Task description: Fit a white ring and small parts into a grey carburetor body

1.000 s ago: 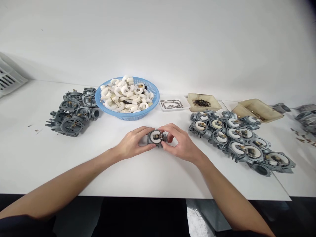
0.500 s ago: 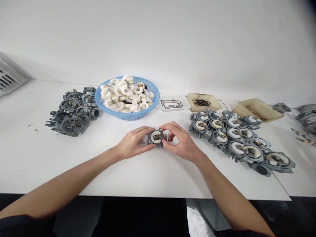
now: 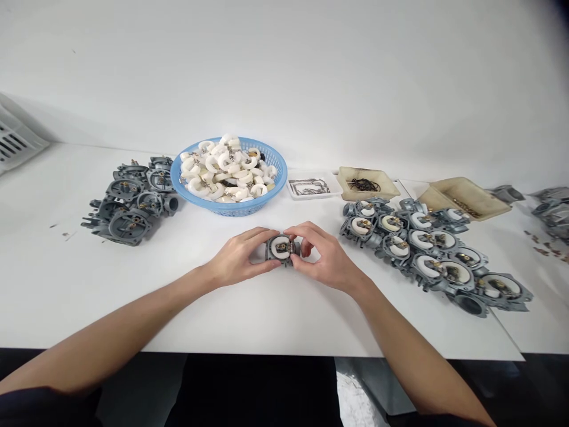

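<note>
Between my two hands a grey metal carburetor body [image 3: 270, 251] rests on the white table, its open bowl side facing up. A white C-shaped float [image 3: 276, 251] lies inside its round rim. My left hand [image 3: 237, 256] grips the carburetor from the left, thumb at the near side and fingers at the far side. My right hand [image 3: 326, 258] is at the right side, thumb and index fingertip closed at the float's hinge end. Whether a small pin is between those fingertips cannot be made out.
A blue basket [image 3: 229, 206] heaped with white floats stands behind my hands. Bare carburetor bodies [image 3: 128, 201] sit at left; several with floats [image 3: 427, 267] fill the right. Behind are a white tray of thin metal pins [image 3: 313, 188], a tub of black rings [image 3: 367, 185] and another tub [image 3: 471, 196].
My right thumb and index finger have shifted slightly at the float's hinge end. My left hand and the carburetor stay in place.
</note>
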Tool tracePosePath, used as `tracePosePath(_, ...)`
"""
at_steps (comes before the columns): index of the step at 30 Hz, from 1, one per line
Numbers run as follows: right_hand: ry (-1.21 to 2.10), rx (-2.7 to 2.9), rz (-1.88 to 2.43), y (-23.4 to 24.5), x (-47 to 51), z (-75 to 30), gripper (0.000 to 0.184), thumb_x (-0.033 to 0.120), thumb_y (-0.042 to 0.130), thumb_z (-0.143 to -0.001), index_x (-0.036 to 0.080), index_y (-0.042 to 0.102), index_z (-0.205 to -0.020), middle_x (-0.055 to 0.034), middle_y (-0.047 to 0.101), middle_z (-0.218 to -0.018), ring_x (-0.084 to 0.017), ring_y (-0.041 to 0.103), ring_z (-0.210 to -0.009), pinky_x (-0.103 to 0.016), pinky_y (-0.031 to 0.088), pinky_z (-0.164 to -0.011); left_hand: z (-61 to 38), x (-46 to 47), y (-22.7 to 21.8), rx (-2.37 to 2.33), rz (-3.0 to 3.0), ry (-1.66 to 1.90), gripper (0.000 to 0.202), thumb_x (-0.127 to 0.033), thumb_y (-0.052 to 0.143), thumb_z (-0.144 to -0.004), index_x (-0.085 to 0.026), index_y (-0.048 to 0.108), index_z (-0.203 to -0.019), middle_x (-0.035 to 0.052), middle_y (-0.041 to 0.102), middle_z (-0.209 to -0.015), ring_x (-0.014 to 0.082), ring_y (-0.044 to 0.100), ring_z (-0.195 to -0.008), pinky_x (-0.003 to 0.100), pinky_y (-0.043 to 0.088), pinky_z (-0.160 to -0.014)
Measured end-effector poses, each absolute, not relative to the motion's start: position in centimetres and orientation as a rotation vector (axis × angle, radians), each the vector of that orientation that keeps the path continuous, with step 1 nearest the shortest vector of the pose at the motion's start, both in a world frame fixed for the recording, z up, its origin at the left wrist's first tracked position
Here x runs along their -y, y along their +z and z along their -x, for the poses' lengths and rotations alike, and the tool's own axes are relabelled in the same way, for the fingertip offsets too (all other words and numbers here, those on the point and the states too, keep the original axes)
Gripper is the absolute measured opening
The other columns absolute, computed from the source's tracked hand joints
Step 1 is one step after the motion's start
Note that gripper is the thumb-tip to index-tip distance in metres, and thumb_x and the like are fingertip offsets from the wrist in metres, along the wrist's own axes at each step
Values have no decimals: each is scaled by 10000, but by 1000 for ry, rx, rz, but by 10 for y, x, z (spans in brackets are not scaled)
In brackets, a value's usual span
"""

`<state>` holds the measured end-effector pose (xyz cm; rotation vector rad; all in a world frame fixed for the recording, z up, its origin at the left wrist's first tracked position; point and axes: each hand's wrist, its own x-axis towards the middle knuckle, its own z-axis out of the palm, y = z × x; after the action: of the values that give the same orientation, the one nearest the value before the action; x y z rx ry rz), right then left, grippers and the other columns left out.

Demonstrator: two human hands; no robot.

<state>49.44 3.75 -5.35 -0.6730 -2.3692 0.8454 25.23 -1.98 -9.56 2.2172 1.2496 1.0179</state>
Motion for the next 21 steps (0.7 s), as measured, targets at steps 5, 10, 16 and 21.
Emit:
tracePosePath(5, 838, 2366, 679, -54, -38, -494, 542, 74, 640, -853, 321, 573, -1332, -13, 615, -1128, -111, 564, -699, -292, 547, -749, -252, 19, -95, -1247, -2210, 1003, 529, -431, 714, -928, -224, 561, -1391, 106, 650, -1330, 263, 659, -1176, 369, 541, -1007)
tracePosePath(10, 823, 2361, 670, -56, -38, -495, 537, 93, 640, -863, 325, 572, -1342, -20, 614, -1133, -117, 569, -702, -297, 552, -738, -252, 19, -95, -1243, -2224, 1016, 537, -427, 719, -926, -222, 555, -1395, 106, 653, -1325, 262, 659, -1177, 369, 540, -1007)
tracePosePath(16, 818, 2347, 650, -55, -38, -494, 546, 83, 647, -856, 332, 568, -1335, -20, 595, -1178, -109, 563, -710, -291, 547, -736, -252, 20, -94, -1247, -2216, 1008, 532, -433, 711, -929, -231, 559, -1397, 103, 657, -1319, 260, 667, -1159, 372, 553, -993)
tracePosePath(21, 830, 2373, 659, -55, -38, -494, 556, 94, 653, -856, 333, 564, -1350, -20, 603, -1147, -119, 555, -708, -297, 540, -717, -252, 20, -95, -1247, -2225, 1019, 530, -442, 704, -932, -228, 558, -1395, 115, 657, -1312, 269, 667, -1157, 390, 554, -995)
